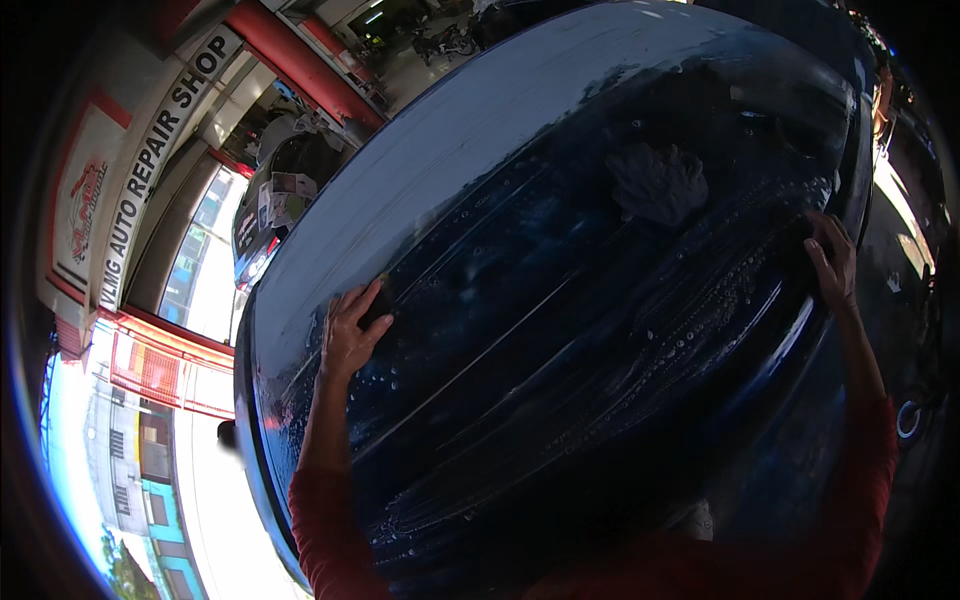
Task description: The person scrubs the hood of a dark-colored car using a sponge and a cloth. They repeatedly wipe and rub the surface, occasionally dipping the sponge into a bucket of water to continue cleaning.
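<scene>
A wet, dark blue car body panel, broad and curved, lies before me. A dull grey-white area runs along its far left side, and beads and streaks of water cover the darker part. My left hand touches the panel at the border of the grey area; a dark patch shows by its fingertips, and I cannot tell if it is a held thing or shadow. At the panel's right edge is my right hand, fingers bent and thumb apart, with no held thing visible. A crumpled grey cloth lies on the panel between the hands, nearer the right.
Beyond the panel's left edge stands another dark vehicle with papers on it. A red pillar and a motorcycle are farther back. Another dark, shiny vehicle surface is close on the right. Bright street lies at the lower left.
</scene>
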{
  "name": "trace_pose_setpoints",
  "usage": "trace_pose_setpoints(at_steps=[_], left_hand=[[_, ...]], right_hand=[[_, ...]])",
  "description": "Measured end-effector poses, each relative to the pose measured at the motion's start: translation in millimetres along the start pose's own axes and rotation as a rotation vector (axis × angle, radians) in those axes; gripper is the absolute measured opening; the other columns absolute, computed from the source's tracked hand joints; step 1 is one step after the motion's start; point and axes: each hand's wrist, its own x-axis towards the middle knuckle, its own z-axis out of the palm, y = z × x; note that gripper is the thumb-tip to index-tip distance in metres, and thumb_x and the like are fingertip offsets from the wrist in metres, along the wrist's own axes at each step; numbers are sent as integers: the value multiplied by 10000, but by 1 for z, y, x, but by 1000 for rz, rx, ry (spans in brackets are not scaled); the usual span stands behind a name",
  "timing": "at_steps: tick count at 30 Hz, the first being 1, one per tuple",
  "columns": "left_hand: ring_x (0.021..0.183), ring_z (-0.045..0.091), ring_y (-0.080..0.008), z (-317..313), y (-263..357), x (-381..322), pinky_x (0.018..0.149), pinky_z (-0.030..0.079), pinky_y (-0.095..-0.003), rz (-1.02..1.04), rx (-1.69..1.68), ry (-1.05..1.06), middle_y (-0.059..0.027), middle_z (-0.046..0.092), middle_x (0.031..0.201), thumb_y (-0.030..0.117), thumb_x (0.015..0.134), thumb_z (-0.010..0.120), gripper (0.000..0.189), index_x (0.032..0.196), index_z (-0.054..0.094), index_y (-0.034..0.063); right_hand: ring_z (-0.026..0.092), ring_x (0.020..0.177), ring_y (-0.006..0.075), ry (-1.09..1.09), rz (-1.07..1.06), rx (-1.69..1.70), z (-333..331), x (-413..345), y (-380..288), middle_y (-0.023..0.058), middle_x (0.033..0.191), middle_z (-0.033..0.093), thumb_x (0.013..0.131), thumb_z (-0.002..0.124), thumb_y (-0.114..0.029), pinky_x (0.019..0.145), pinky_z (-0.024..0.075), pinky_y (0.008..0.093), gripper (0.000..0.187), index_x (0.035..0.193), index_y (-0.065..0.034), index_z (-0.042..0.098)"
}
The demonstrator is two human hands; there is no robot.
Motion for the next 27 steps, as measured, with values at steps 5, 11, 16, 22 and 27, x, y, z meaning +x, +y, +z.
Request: trace_pose_setpoints(at_steps=[5, 11, 16, 22, 27], left_hand=[[1445, 554, -347, 104, 208, 284, 1221, 448, -547, 207, -157, -95, -81, 643, 1551, 575, 1024, 740, 667, 1610, 633, 274], [1405, 597, -435, 92, 185, 266, 1217, 453, -546, 221, -181, -88, -130, 695, 1496, 633, 1030, 703, 693, 1614, 625, 267], [1289, 671, -428, 1, 16, 23, 1145, 494, -504, 81, -151, -48, -189, 737, 1424, 338, 949, 861, 660, 1553, 687, 138], [1285, 676, -407, -9, 5, 13, 1156, 487, -499, 11, -84, -100, -190, 735, 1448, 275, 942, 851, 638, 1535, 695, 96], [1309, 643, -404, 82, 194, 274, 1173, 497, -502, 286, -137, -95, -128, 735, 1450, 557, 998, 784, 668, 1555, 686, 201]], right_hand=[[614, 867, 252, -12, -48, 96, -5, 5, -3, 123, 909, 602, 1044, 712, -304, 836, 478, 389, 409, 1238, 52, 758], [640, 867, 286, 15, -61, 28, -8, 2, -22, 153, 928, 645, 1054, 718, -263, 819, 498, 404, 337, 1156, 54, 772], [649, 854, 253, 52, 15, 54, -3, 5, -36, 131, 941, 669, 1046, 744, -280, 829, 511, 387, 337, 1182, 26, 778], [549, 799, 186, 0, 71, 76, -1, 6, -22, 71, 826, 561, 1047, 737, -277, 831, 479, 348, 377, 1305, -5, 767], [600, 836, 194, 36, 88, 163, -3, -2, -5, 89, 881, 612, 1079, 679, -272, 847, 499, 351, 367, 1307, 4, 760]])
